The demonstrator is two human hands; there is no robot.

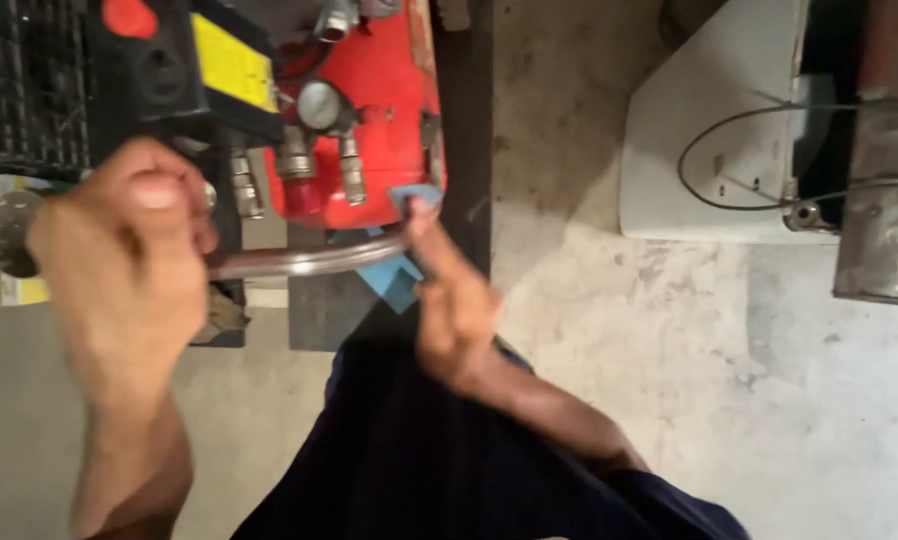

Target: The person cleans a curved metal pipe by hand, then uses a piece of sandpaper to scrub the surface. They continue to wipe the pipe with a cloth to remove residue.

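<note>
Head view, blurred: the left hand [119, 240] is fisted on one end of a metal pipe [304, 262]. The right hand [449, 295] pinches a blue cloth [397, 280] against its other end, before a red compressor tank [369, 120] cut off above.

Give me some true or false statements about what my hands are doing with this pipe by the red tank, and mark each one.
1. The left hand is closed in a fist around the metal pipe. True.
2. The right hand holds a yellow cloth. False: it is a blue piece.
3. The compressor tank is green. False: it is red.
4. A pressure gauge sits on the tank. True.
</note>
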